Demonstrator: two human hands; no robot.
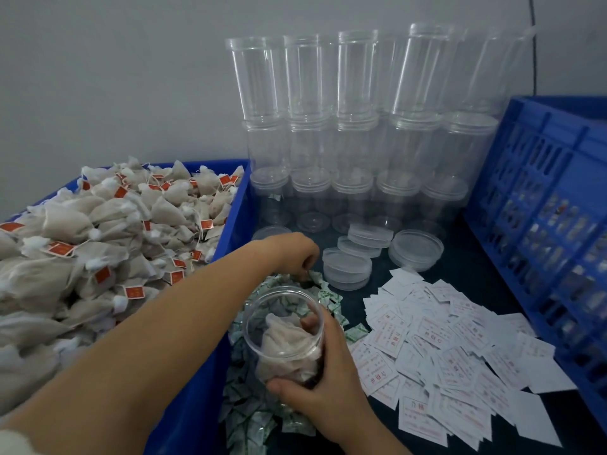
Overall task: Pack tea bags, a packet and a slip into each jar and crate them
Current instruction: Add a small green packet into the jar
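My right hand (323,372) grips a clear jar (284,326) tilted toward me, with several tea bags inside it. My left hand (292,252) reaches across the bin edge and its curled fingers pinch at the pile of small green-and-white packets (325,292) behind the jar. White slips (437,343) with red print lie scattered to the right. A blue bin (235,224) at left is heaped with tea bags (98,244) carrying red tags.
Empty clear jars (345,126) are stacked against the wall at the back. Clear lids (415,249) lie in short stacks in front of them. A blue slatted crate (542,205) stands on the right, with filled jars dimly visible through its side.
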